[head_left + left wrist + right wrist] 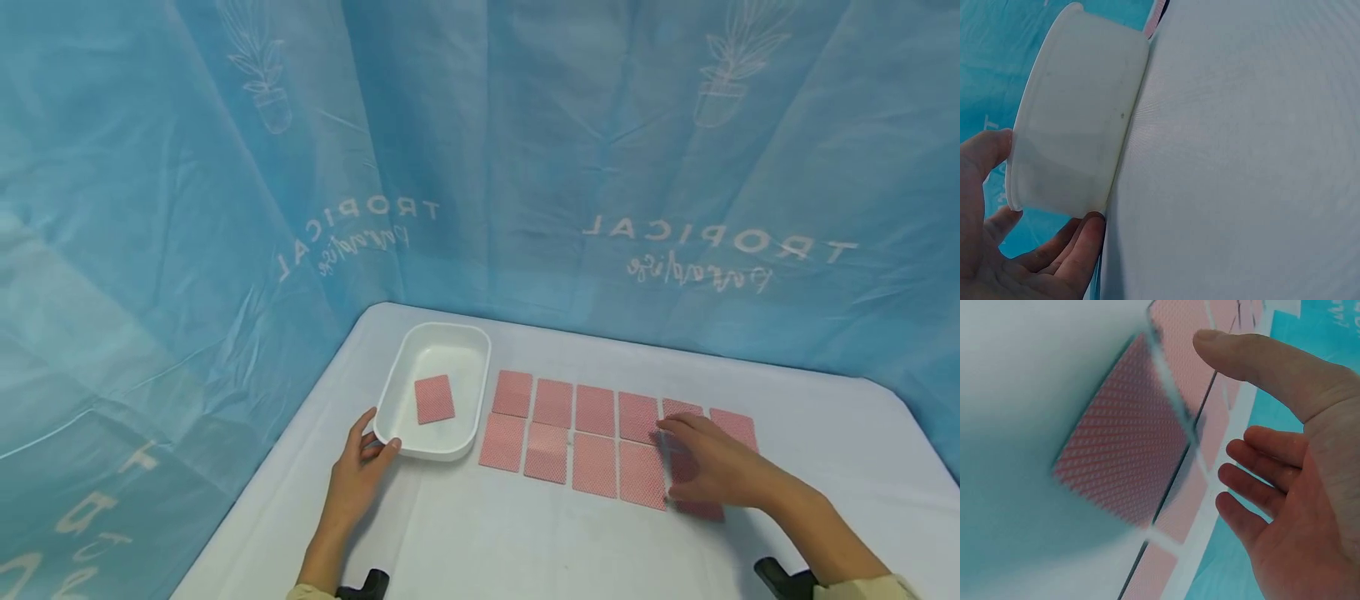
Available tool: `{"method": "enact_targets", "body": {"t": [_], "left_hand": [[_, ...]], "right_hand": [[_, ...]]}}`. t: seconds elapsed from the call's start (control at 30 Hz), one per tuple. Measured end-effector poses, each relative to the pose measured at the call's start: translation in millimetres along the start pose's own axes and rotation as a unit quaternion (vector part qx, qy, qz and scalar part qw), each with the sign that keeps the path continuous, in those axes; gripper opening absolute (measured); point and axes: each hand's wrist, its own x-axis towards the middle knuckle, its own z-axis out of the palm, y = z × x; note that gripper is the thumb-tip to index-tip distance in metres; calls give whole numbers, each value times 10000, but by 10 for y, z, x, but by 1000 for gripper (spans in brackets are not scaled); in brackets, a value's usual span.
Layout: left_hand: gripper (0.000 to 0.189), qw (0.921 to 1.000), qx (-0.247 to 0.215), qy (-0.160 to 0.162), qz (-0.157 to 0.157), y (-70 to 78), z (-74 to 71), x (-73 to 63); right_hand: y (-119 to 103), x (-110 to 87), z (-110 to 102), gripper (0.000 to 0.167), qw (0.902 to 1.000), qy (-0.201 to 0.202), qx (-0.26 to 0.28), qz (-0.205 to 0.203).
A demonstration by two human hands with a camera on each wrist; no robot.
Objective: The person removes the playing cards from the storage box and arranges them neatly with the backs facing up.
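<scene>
In the head view a white plastic tray (431, 454) stands at the table's left, a red-patterned playing card (434, 399) lying face down in it. My left hand (360, 479) holds the tray's near left corner, thumb at the rim and fingers around the side; the left wrist view shows lower fingertips (1092, 219) by its base. My right hand (716, 462) is over the right part of two rows of face-down playing cards, thumb and fingers spread with nothing between them. Beneath it, a front-row card (1125, 434) is partly hidden in the head view.
Several more cards (595, 465) lie side by side in the two rows, right of the tray. A white cloth (510, 542) covers the table. Blue printed curtains (525, 167) hang along the back and left edges.
</scene>
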Motion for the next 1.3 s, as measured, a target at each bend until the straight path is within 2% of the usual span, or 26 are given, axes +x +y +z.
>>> {"method": "enact_targets", "body": {"t": [0.27, 0.37, 0.7, 0.87, 1.1, 1.3], "left_hand": [[76, 10000, -66, 32, -37, 5, 5, -15], [76, 9999, -50, 62, -71, 4, 9, -24], [72, 9998, -121, 124, 17, 43, 3, -24], [71, 9998, -83, 181, 29, 54, 14, -27], [72, 9997, -191, 135, -34, 55, 52, -22], [71, 9998, -131, 167, -44, 51, 8, -26]], "right_hand": [[-280, 283, -26, 86, 9979, -267, 592, -43], [-364, 374, -35, 85, 9978, -268, 565, -197], [-593, 584, 67, 88, 9984, -302, 452, -171], [-674, 668, 118, 86, 9970, -304, 703, -130], [-780, 749, 177, 83, 9949, -206, 950, -276], [-932, 850, 212, 82, 9930, -220, 1128, -270]]}}
